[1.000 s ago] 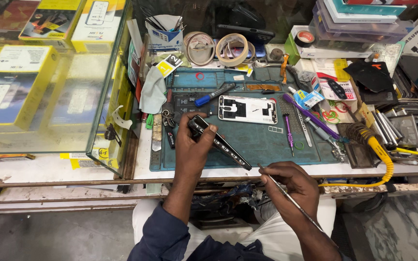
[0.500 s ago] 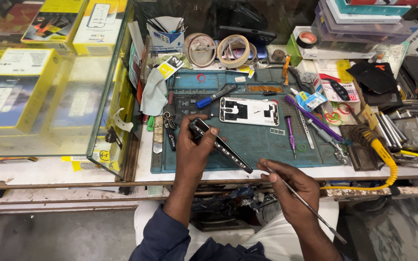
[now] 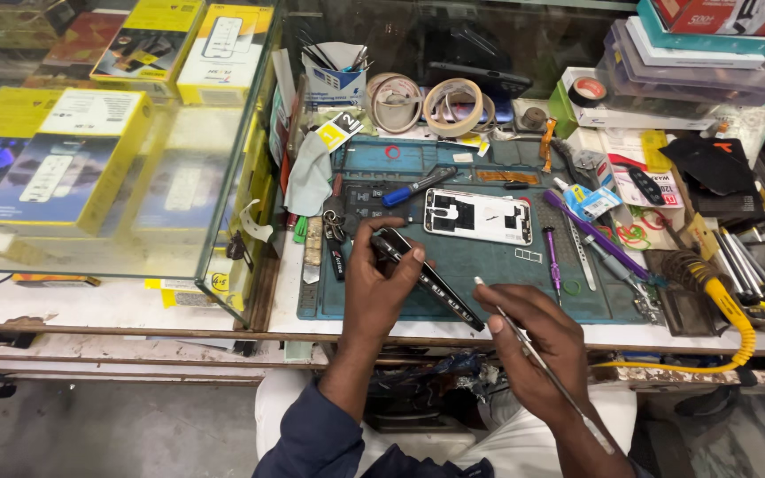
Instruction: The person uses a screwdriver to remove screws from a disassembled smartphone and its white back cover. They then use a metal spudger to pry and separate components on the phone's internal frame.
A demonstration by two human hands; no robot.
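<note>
Far left, behind the glass, lie flat yellow boxes with blue phone pictures. A yellow-and-black tag stands near the mat's far left corner. Teal and red boxes stack far right.

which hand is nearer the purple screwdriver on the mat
Right. The right hand lies just below the purple screwdriver; the left hand, holding the phone, sits farther off to its left.
</note>
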